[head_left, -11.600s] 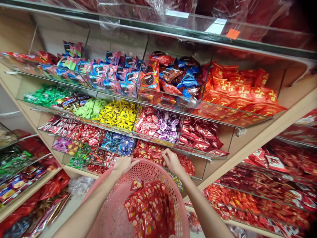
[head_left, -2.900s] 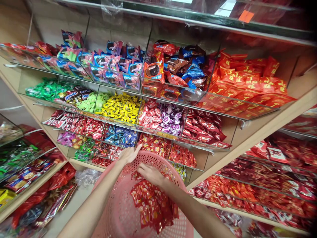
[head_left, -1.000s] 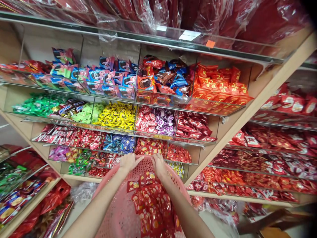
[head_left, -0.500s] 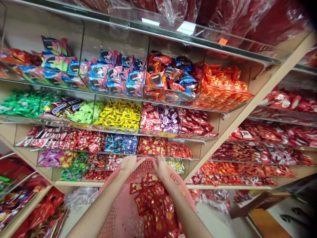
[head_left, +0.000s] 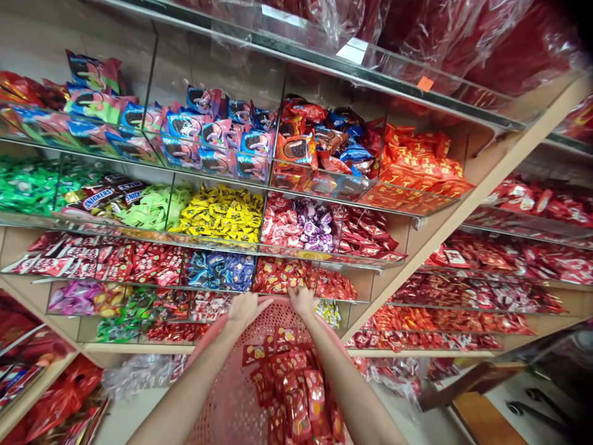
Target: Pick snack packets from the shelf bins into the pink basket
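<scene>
A pink perforated plastic basket (head_left: 221,395) stands tilted in front of me, below the shelves. Red candy packets (head_left: 296,402) with orange prints lie in a heap toward its right side. My left hand (head_left: 244,308) grips the far rim of the basket, fingers over the edge and thumb pointing right. On the same rim, a little to the right, my right hand (head_left: 303,301) is closed with curled fingers. Just beyond it, on the shelf, sit similar red packets (head_left: 281,275); whether its fingertips touch the shelf edge I cannot tell.
Clear-fronted shelves hold yellow candies (head_left: 222,213), blue-wrapped candies (head_left: 220,270), Snickers bars (head_left: 99,198) and pink-and-blue cake packs (head_left: 183,127). More red packets fill the shelves at right (head_left: 486,253). Clear plastic bags (head_left: 139,374) and a wooden stool (head_left: 486,420) are on the floor.
My view has shifted slightly, and the lower shelves now appear a little further left. My right hand's fingers look more curled at the rim. Both hands stay at the basket.
</scene>
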The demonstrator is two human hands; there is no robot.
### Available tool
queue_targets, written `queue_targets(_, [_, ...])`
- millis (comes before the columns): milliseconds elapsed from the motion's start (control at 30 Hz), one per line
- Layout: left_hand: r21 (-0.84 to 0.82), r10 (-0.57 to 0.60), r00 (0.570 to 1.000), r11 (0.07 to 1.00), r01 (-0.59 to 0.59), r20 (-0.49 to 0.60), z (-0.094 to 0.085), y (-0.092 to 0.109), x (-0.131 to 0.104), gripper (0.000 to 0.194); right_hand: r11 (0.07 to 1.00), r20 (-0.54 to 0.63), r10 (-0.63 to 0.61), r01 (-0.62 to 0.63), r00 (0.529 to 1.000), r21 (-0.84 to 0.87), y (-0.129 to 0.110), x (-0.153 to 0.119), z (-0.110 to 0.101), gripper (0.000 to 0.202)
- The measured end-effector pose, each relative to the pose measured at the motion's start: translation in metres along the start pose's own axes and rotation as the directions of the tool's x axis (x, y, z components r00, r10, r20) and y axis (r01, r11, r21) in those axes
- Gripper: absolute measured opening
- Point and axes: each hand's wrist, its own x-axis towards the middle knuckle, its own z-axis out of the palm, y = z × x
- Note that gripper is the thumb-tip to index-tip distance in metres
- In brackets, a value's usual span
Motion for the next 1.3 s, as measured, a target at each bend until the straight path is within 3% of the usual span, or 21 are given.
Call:
queue_targets(200, [0.0,-0.002,1.0,1.0,0.002,-0.013,-0.001,-0.003,-0.002,0.082,0.978,0.032,0.005,-0.012,0.999,0.208,0.006,0.001,0.006,0.027])
queue_targets(367, [0.005,-0.012,1.0,1.0,0.013,-0.028,-0.003,-0.003,-0.001,0.083,0.979,0.002,0.02,-0.02,1.0,0.201,0.006,0.001,0.005,0.024])
queue_targets(467, [-0.003,-0.011,0.999,1.0,0.011,-0.033,-0.004,-0.003,-0.001,0.084,0.986,-0.065,-0.043,0.053,0.997,0.155,0.003,0.0,-0.001,0.025])
queue_targets(633, [0.0,-0.024,1.0,1.0,0.024,0.0,-0.003,-0.002,-0.002,0.083,0.963,-0.187,-0.223,0.246,0.957,0.11,0.003,0.001,-0.027,0.025])
queue_targets(800, [0.006,-0.007,1.0,1.0,0.007,-0.002,0.001,-0.003,-0.001,0.082,0.888,-0.225,-0.353,0.401,0.908,0.226,0.008,-0.007,-0.067,0.025])
queue_targets(933, [0.017,0.009,1.0,1.0,-0.009,-0.012,0.003,-0.002,0.0,0.084,0.826,-0.073,-0.387,0.381,0.919,0.414,0.009,-0.023,-0.086,0.023])
queue_targets(1100, [0.008,-0.015,1.0,1.0,0.015,0.026,0.001,-0.001,0.0,0.082,0.735,0.185,-0.418,0.212,0.889,0.644,0.006,-0.036,-0.068,0.025])
queue_targets(1200, [0.008,-0.02,0.999,1.0,0.019,0.038,0.001,-0.002,0.0,0.081,0.744,0.317,-0.511,0.227,0.799,0.628,0.004,-0.04,-0.049,0.026])
queue_targets(1300, [0.025,-0.005,1.0,1.0,0.005,0.007,0.002,-0.003,0.0,0.082,0.757,0.392,-0.646,0.485,0.655,0.437,-0.001,-0.042,-0.035,0.025])
